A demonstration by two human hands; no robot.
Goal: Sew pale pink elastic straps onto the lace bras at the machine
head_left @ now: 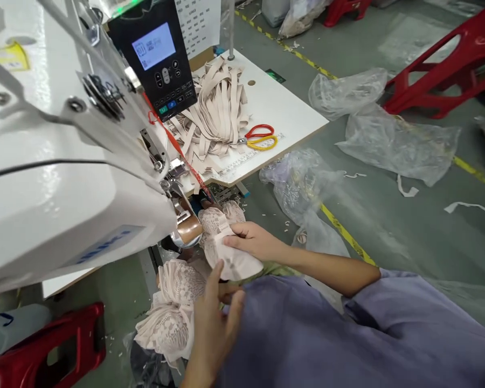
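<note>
A pale pink lace bra [237, 260] hangs beside the sewing machine's needle area, its smooth panel facing up. My right hand [254, 242] grips it, with thumb and fingers pinching the fabric. Just below it in the picture, my left hand [216, 318] has its index finger and thumb spread apart, close to the bra's lower edge. Some of that hand's fingers are partly hidden. Left of it lies a bunch of matching lace bras [170, 310]. The sewing machine [76, 199] reaches in from the left, its rounded end next to the held bra.
A control panel [153, 54] with a lit screen stands above the white tabletop [295, 116]. Cut beige strips [222, 102] are heaped there beside red-and-yellow-handled scissors [261, 137]. Plastic bags [400, 140] and red stools [436, 70] are on the floor, which has yellow tape [347, 234].
</note>
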